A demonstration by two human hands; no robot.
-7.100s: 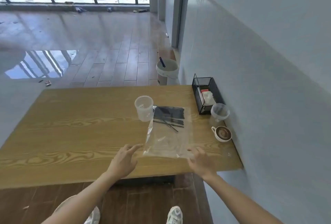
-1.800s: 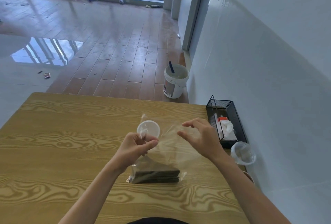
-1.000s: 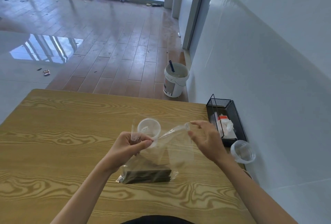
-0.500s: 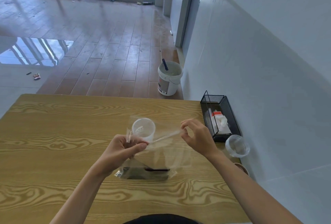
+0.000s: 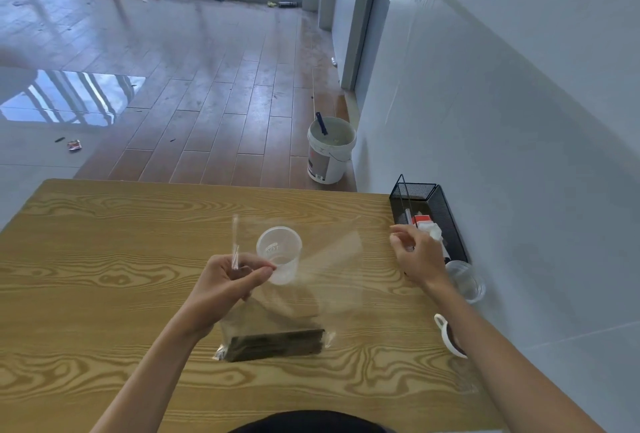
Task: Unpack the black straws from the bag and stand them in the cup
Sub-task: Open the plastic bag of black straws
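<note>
A clear plastic bag (image 5: 277,308) stands on the wooden table (image 5: 104,259) with a bundle of black straws (image 5: 277,344) lying across its bottom. My left hand (image 5: 228,290) pinches the bag's top left edge, and a thin clear strip sticks up from its fingers. The bag's open flap is blurred towards the right. My right hand (image 5: 415,256) hovers to the right of the flap with curled fingers; whether it holds anything does not show. An empty clear cup (image 5: 278,254) stands upright just behind the bag.
A black mesh box (image 5: 429,214) with napkins sits against the wall at the right. In front of it are a second clear cup (image 5: 465,280) and a white coffee cup (image 5: 448,335). A white bucket (image 5: 330,152) stands on the floor beyond the table.
My right hand has swung away to the right, off the bag's top edge it was pinching. The bag's mouth now gapes open. My left hand keeps its grip.
</note>
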